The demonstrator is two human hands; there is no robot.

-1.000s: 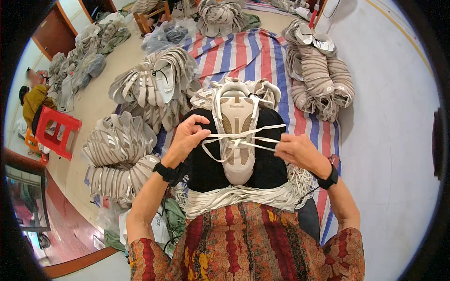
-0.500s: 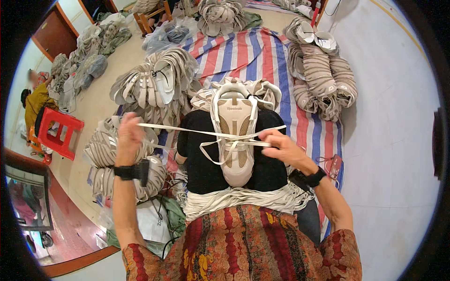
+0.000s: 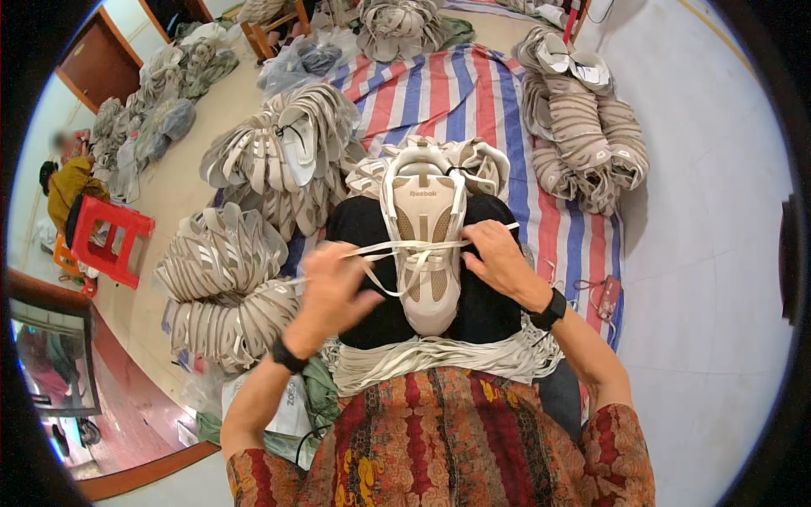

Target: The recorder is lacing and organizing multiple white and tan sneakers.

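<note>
On my lap, over black cloth, lies a beige and white shoe upper (image 3: 422, 215) with mesh panels, its toe toward me. A flat cream shoelace (image 3: 393, 246) runs across its lower eyelets, with a slack loop on the left side. My left hand (image 3: 331, 291) is just left of the upper; the lace runs into its curled fingers while the thumb stands apart, slightly blurred. Against the upper's right edge, my right hand (image 3: 500, 260) pinches the other stretch of lace, and a loose end pokes out above its fingers.
A thick bundle of cream laces (image 3: 431, 359) lies across my waist. Bundled uppers (image 3: 283, 144) are stacked on the left, more bundles (image 3: 583, 127) on the right, on a striped sheet (image 3: 439, 93). Further left are a red stool (image 3: 110, 237) and a seated person (image 3: 72, 186).
My left hand has come inward and down, from far left to close beside the upper, and its lace is less stretched. My right hand has shifted slightly up and toward the upper.
</note>
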